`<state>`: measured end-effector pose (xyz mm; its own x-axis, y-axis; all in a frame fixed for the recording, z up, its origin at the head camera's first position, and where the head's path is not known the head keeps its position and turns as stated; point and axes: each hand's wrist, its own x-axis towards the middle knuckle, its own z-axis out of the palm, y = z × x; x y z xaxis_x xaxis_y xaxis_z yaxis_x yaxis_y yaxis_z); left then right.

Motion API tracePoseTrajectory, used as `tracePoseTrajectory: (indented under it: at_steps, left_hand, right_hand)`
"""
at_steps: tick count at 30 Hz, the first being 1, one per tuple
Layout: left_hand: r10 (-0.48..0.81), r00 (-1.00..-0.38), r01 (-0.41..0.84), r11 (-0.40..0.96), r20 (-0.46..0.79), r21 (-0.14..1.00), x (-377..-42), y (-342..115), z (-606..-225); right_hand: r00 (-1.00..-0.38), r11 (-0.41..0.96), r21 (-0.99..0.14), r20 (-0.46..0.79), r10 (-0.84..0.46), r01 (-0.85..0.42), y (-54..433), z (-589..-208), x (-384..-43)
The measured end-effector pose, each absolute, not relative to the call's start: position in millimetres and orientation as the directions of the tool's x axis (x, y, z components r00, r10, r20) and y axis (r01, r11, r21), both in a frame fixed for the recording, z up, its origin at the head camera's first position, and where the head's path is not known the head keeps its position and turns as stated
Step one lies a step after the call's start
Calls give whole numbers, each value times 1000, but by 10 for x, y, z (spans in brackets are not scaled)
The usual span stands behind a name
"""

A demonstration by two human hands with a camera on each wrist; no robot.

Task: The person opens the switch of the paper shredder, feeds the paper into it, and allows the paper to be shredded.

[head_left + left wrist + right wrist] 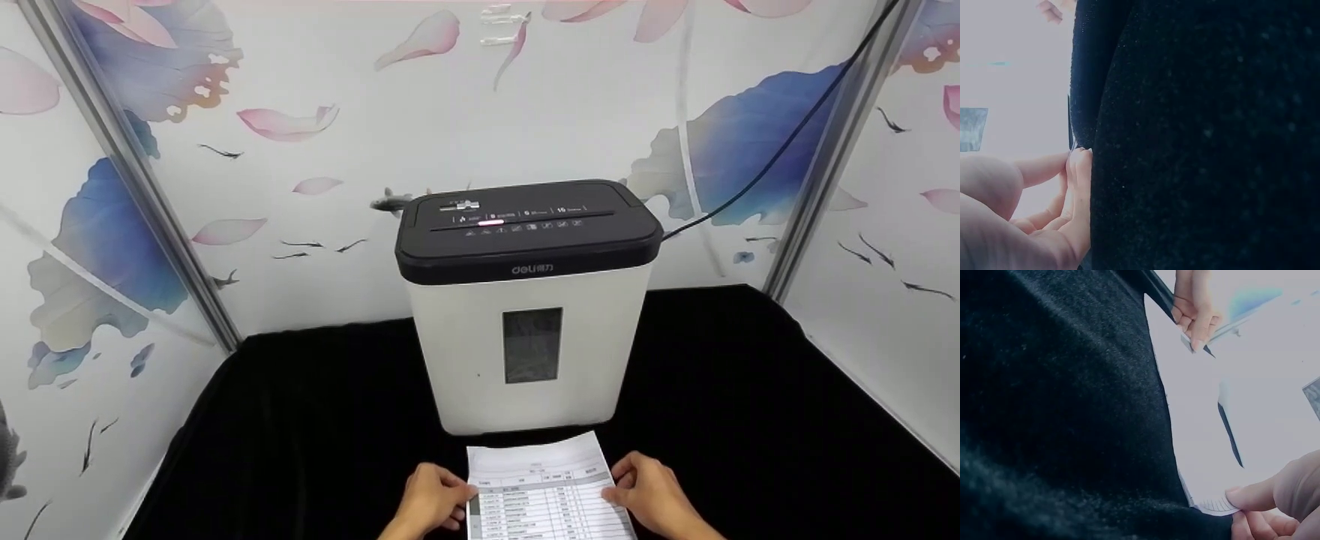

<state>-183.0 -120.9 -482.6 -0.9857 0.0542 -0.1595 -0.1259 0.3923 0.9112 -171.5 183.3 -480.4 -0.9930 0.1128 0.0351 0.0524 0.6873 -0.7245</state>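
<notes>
A printed sheet of paper (540, 495) with a table of rows and columns is held in front of a paper shredder (465, 330), its far edge bowed slightly. My left hand (433, 499) pinches the sheet's left edge between thumb and fingers. On the opposite edge, my right hand (651, 491) pinches the paper likewise. In the right wrist view the paper (1185, 399) spans between both hands, its near corner curling at my right thumb. The left wrist view shows my left fingers (1078, 180) closed together at the sheet's thin edge.
The shredder has a black top with a feed slot (525, 222), a lit indicator and a small front window (532, 345). A black cable (780, 161) runs from behind it up to the right. Black cloth (322, 420) covers the table, between patterned wall panels (330, 82) and metal posts.
</notes>
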Motion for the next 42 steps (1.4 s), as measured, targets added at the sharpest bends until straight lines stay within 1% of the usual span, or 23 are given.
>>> tracePoseTrajectory:
  at_steps: [9, 16, 22, 28, 35, 42]
  left_hand:
    - [36, -989, -119, 397, -145, 910, -1830, -1226, -4820]
    - [26, -993, -91, 440, -114, 894, -1806, -1229, -4820]
    - [6, -997, -59, 481, -71, 875, -1778, -1204, -4809]
    - [-43, -998, -59, 530, -43, 846, -1760, -1152, -4798]
    - [-63, -998, -51, 567, -19, 822, -1731, -1152, -4797]
    - [-93, -993, -1, 654, 79, 757, -1722, -1174, -4779]
  right_hand:
    - [-995, 680, -733, 46, 85, 24, 1852, -4789, -1707]
    - [-995, 682, -731, 76, 63, -13, 1856, -4768, -1684]
    - [-994, 694, -720, 64, 87, 14, 1839, -4763, -1679]
    - [-992, 719, -692, 41, 121, 59, 1810, -4746, -1672]
    - [-987, 746, -666, 109, 117, 15, 1791, -4727, -1648]
    - [-984, 748, -664, 131, 123, 5, 1800, -4718, -1636]
